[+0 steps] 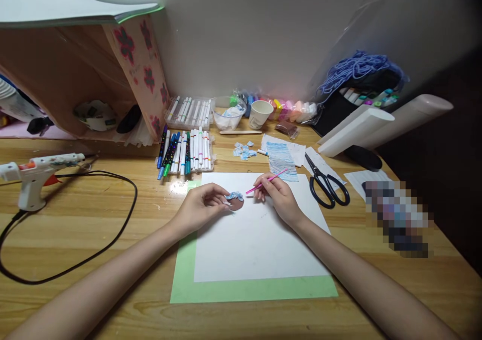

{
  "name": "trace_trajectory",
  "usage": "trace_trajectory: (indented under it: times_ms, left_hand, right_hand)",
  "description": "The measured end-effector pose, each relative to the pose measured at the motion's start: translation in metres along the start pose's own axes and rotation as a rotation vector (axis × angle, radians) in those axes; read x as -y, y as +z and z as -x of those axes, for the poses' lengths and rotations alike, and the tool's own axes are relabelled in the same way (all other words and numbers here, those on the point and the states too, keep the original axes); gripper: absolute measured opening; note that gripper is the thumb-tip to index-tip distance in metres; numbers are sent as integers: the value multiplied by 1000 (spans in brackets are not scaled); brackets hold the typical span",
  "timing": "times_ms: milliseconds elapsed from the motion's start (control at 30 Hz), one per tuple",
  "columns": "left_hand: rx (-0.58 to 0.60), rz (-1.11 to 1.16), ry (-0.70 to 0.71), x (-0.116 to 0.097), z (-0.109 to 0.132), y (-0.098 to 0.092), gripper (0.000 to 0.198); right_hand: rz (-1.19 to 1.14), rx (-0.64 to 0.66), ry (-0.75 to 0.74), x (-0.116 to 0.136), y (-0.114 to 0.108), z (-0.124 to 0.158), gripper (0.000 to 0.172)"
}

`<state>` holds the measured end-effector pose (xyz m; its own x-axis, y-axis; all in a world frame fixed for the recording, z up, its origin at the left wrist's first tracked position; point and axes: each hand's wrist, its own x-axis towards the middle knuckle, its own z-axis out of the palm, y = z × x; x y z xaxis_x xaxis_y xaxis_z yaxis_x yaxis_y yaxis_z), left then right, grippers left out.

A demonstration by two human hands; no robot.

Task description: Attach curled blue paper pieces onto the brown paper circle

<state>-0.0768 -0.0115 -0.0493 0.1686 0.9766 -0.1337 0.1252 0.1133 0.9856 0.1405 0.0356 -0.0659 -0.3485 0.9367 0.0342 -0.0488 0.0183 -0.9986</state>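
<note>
Pink stick (pixel 265 182), pinched between the fingers of my right hand (pixel 279 193), points its lower end toward a brown disc (pixel 237 205); my left hand (pixel 201 206) grips that disc by its left side — crumpled blue-and-white paper (pixel 236 196) covers its upper part — above the white sheet (pixel 259 252); from my remote view, black-handled scissors (pixel 319 174) lie to the right.

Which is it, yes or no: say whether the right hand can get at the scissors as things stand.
Likely yes: the scissors lie to the right of the right hand, handles on the near side, with nothing standing between. The pink stick it holds may hinder the grip.
</note>
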Motion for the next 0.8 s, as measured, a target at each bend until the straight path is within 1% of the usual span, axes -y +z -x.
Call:
trace_trajectory:
  times_ms: [67, 167, 233, 267, 333, 400, 500, 667, 800]
  left_hand:
    - [-9, 17, -14, 1, 0, 0, 25]
    - [8, 24, -22, 3, 1, 0, 33]
    - [12, 19, -4, 4, 1, 0, 35]
    - [14, 19, 13, 5, 2, 0, 35]
    - [31, 14, 62, 5, 4, 1, 34]
    - [56, -12, 101, 5, 6, 3, 35]
    - [72, -57, 135, 4, 8, 4, 36]
    - [120, -33, 164, 3, 8, 6, 33]
    - [132, 10, 159, 2, 8, 7, 34]
  right_hand:
    - [6, 12, -41, 1, -1, 2, 23]
    - [48, 48, -202, 7, 1, 11, 20]
    - [136, 66, -309, 12, 8, 18, 18]
    - [207, 72, -335, 15, 13, 21, 18]
    - [380, 102, -327, 19, 24, 25, 15]
    - [484, 150, -288, 20, 32, 27, 9]
    - [490, 163, -254, 18, 38, 28, 11]
    - [527, 148, -287, 17, 40, 29, 5]
    - [488, 92, -270, 18, 42, 30, 7]
